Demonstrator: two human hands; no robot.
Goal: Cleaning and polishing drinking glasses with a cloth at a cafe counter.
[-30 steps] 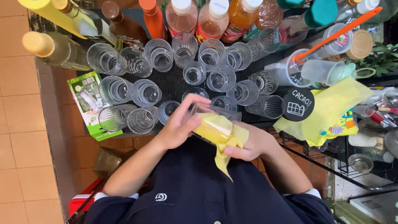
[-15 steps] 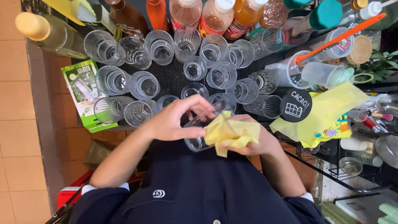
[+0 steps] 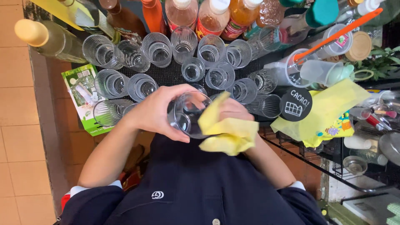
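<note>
Hands meet just above the dark shirt: the left hand (image 3: 156, 112) curls its fingers around a clear glass (image 3: 186, 114), tipped sideways, while the right hand (image 3: 233, 111) presses a yellow cloth (image 3: 227, 132) against it. Beyond stand rows of empty glasses (image 3: 183, 62), then bottles (image 3: 212, 16).

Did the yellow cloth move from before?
Yes. The yellow cloth was draped over the glass pointing away from the rows of glasses; it now sits bunched to the glass's right.
</note>
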